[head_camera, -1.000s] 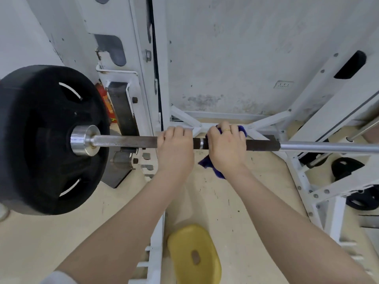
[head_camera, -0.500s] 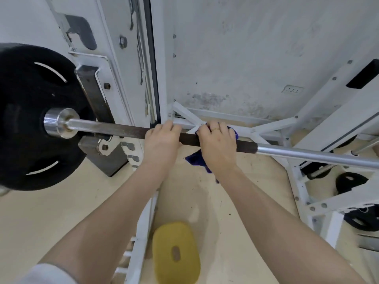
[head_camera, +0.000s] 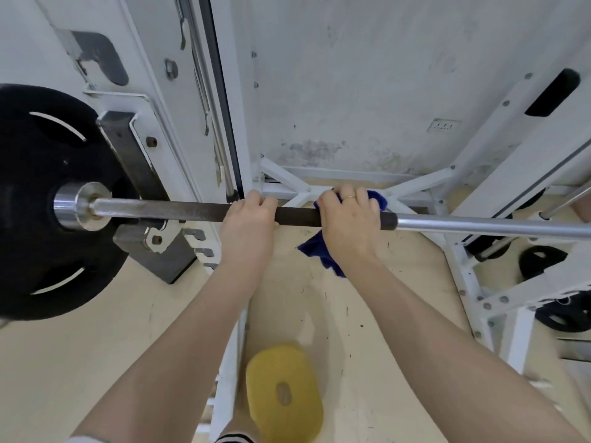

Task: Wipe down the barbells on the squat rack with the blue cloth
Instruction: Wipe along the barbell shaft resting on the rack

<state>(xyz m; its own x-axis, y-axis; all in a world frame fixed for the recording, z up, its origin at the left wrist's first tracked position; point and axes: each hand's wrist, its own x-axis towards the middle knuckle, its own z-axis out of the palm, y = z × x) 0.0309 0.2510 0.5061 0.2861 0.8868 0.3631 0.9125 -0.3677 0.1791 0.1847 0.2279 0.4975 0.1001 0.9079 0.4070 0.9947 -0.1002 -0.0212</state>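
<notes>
A barbell [head_camera: 297, 216] runs left to right across the view, dark along its middle and bright steel [head_camera: 479, 226] to the right. A black weight plate [head_camera: 38, 203] sits on its left end behind a chrome collar [head_camera: 80, 206]. My left hand [head_camera: 248, 223] grips the dark section bare. A little to the right, my right hand [head_camera: 350, 219] is wrapped around the bar with the blue cloth [head_camera: 323, 254] under the palm; cloth ends hang below and stick out past the fingers.
White squat rack uprights [head_camera: 204, 91] stand at the back left, and slanted white frame members [head_camera: 499, 155] at the right. Black plates [head_camera: 540, 257] lie on the floor at the right. A yellow slipper [head_camera: 283, 394] shows below, on the beige floor.
My right hand with the cloth has slid a little right along the dark section, widening the gap to my left hand. The camera view has shifted as my head moved.
</notes>
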